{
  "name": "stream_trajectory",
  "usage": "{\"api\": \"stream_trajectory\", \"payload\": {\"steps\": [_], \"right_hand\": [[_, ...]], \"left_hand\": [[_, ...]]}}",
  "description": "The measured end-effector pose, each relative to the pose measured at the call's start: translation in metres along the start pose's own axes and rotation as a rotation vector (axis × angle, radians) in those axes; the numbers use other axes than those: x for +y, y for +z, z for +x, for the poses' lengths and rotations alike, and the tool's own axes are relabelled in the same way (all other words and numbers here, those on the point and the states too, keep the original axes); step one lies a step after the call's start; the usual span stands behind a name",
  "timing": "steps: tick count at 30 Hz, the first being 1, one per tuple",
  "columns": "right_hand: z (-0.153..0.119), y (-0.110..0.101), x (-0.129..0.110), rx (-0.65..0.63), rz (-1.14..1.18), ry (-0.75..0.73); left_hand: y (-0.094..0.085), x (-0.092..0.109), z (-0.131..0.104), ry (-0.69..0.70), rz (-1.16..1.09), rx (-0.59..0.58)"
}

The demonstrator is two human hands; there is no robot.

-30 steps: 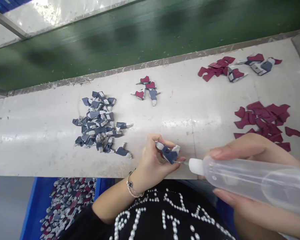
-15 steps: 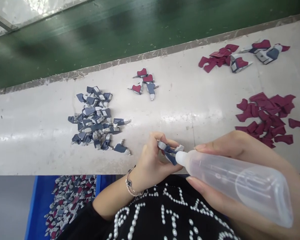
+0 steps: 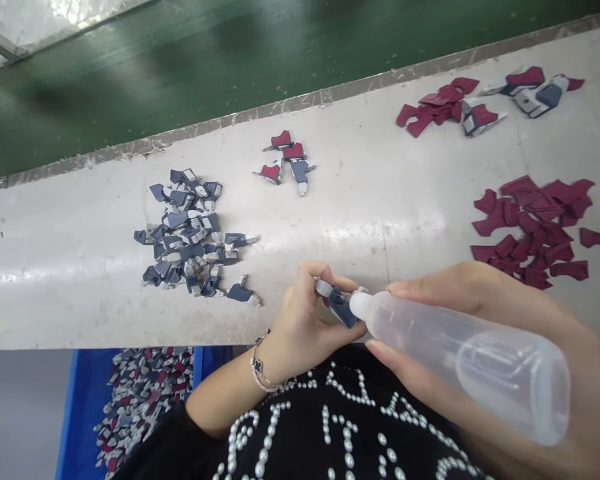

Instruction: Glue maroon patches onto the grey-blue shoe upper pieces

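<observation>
Between the fingers of my left hand (image 3: pixel 303 317) is a small blue and grey plastic part (image 3: pixel 341 307), held over the near edge of the table. A bit of red shows at its left side. My right hand (image 3: pixel 480 300) grips a translucent squeeze bottle (image 3: pixel 460 360), tilted with its white nozzle (image 3: pixel 361 305) pointing left. The nozzle tip is right at the part; whether it touches, I cannot tell. Clear liquid seems to lie inside the bottle.
A heap of blue and grey parts (image 3: pixel 185 233) lies at left on the white table (image 3: pixel 80 280). Several joined parts (image 3: pixel 293 153) sit mid-table. Dark red pieces (image 3: pixel 535 227) are at right, with more red pieces (image 3: pixel 440 103) behind. Below left stands a blue bin (image 3: pixel 75 400) of parts.
The bottle has shifted slightly left and up, its nozzle staying at the part. My left hand still holds the part, turned a little. The whole view has moved slightly.
</observation>
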State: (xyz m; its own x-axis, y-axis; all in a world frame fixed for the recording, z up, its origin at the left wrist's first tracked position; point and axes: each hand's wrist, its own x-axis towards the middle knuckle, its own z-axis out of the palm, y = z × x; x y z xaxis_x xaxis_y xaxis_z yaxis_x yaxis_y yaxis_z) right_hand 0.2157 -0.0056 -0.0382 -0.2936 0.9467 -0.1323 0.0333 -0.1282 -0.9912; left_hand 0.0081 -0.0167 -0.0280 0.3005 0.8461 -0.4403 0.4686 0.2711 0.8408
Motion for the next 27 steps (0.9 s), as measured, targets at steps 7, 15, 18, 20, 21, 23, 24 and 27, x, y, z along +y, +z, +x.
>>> {"api": "stream_trajectory", "payload": {"steps": [7, 15, 18, 20, 21, 23, 24, 27], "right_hand": [[-0.004, 0.0, -0.003, 0.002, -0.015, 0.006], [-0.007, 0.01, -0.008, 0.03, -0.13, 0.064], [0.001, 0.016, -0.015, 0.095, -0.101, 0.128], [0.006, 0.017, -0.018, 0.102, -0.089, 0.135], [0.008, 0.017, -0.018, 0.105, -0.086, 0.135], [0.007, 0.014, -0.017, 0.103, -0.083, 0.128], [0.006, 0.013, -0.015, 0.098, -0.084, 0.119], [0.001, 0.006, -0.01, 0.046, -0.064, 0.062]], "left_hand": [[0.002, -0.001, -0.001, -0.014, -0.024, 0.008], [0.001, -0.004, -0.003, -0.016, -0.018, 0.004], [0.0, -0.002, -0.002, -0.015, -0.01, 0.011], [0.0, -0.001, -0.001, -0.003, 0.005, 0.012], [0.0, -0.001, -0.001, 0.0, 0.012, 0.008], [-0.001, -0.001, -0.001, -0.006, 0.012, 0.002], [-0.001, -0.001, 0.0, -0.011, 0.007, 0.002], [-0.001, 0.001, 0.001, -0.019, 0.011, 0.005]]}}
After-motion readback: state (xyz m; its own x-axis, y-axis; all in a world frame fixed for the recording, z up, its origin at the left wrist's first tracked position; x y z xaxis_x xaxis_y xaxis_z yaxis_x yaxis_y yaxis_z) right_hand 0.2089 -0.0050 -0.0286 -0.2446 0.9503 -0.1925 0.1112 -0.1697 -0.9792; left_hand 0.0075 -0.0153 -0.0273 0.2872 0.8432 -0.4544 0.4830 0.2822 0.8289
